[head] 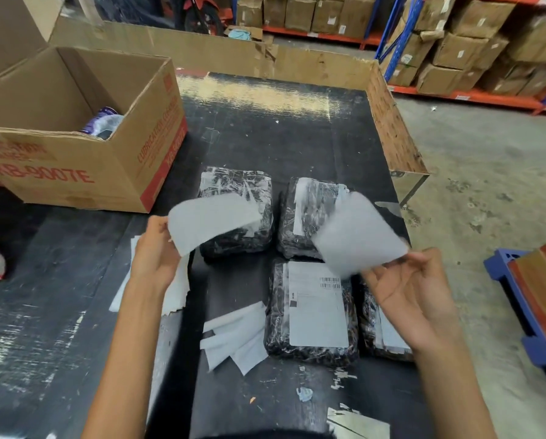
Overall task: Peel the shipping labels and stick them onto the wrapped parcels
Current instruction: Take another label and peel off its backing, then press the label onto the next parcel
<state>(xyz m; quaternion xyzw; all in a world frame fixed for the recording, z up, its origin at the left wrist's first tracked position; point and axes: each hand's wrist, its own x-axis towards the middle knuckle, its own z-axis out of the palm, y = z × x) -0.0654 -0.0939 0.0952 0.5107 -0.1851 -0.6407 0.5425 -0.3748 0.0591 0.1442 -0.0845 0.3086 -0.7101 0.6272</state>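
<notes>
Evidently, sheets: left sheet [211,221] and right sheet [357,236] were held apart above the labelled parcel [316,308], likely label parted from backing.
Left hand [157,248]: fingers pinched its sheet's edge.
Right hand [414,291]: fingers pinched its sheet's corner.
Backing scraps [237,335]: on the desk [265,137], just left of that parcel.

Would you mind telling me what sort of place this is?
Probably a warehouse packing area: tall metal racks stacked with cardboard boxes, and wrapped parcels lying on a black table.
</notes>
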